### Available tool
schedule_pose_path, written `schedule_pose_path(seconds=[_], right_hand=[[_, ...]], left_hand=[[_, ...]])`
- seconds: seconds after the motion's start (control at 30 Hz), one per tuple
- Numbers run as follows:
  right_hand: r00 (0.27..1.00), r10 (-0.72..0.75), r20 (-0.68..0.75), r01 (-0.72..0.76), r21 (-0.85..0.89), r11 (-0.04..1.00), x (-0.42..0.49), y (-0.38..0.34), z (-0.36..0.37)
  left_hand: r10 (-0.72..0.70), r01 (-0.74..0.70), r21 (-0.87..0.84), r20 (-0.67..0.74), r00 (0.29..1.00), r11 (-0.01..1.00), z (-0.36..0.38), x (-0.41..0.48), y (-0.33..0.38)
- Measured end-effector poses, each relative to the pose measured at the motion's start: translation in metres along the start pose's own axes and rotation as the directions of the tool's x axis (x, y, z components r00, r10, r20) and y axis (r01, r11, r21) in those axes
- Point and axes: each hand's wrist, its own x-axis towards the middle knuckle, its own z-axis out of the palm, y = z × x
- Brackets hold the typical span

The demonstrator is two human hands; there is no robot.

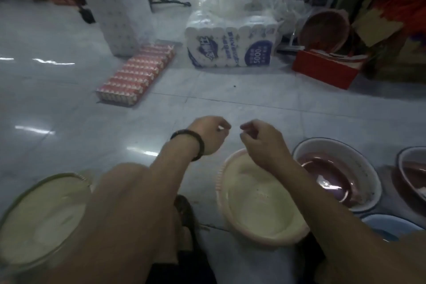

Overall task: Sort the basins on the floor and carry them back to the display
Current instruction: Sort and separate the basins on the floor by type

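Both my hands hover over the floor in front of me, fingertips facing each other a short gap apart. My left hand (pixel 211 135), with a dark band at its wrist, has its fingers curled in; a small pale spot shows at the fingertips. My right hand (pixel 260 142) is curled too, and nothing shows in it. Under my right forearm sits a cream basin with a pink rim (pixel 258 205). A cream basin with a green rim (pixel 39 217) lies at the lower left. To the right are a white-rimmed maroon basin (pixel 338 177), another one (pixel 412 173) and a blue basin (pixel 387 226).
A brown basin (pixel 325 30) leans against the goods at the back right, above a red box (pixel 325 69). Packs of paper rolls (pixel 230 46), a tall white pack (pixel 117 7) and a flat red pack (pixel 138 76) stand on the shiny tiled floor.
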Motion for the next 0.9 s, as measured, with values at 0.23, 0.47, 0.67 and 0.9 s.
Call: schedule_pose_path(seconds=[0.23,0.47,0.67,0.9], right_hand=[[0.883,-0.440,0.163,0.386,0.282,0.878,-0.096,-0.214,0.065],[0.490,-0.180,0.853,0.453,-0.073,0.889,-0.216,-0.253,0.247],[0.243,0.118,0.963,0.558,-0.238,0.795,-0.291,-0.182,0.327],[0.202,0.317,0.927,0.629,-0.371,0.683,-0.283,-0.141,0.333]], left_hand=[[0.037,-0.168,-0.124,-0.689,0.723,0.978,-0.123,-0.182,-0.111],[-0.727,0.627,-0.379,-0.245,0.642,0.681,0.010,-0.359,-0.334],[-0.956,0.854,-0.501,0.160,0.248,0.138,0.160,-0.488,-0.408],[-0.923,0.794,-0.566,0.385,0.014,-0.224,0.214,-0.543,-0.436]])
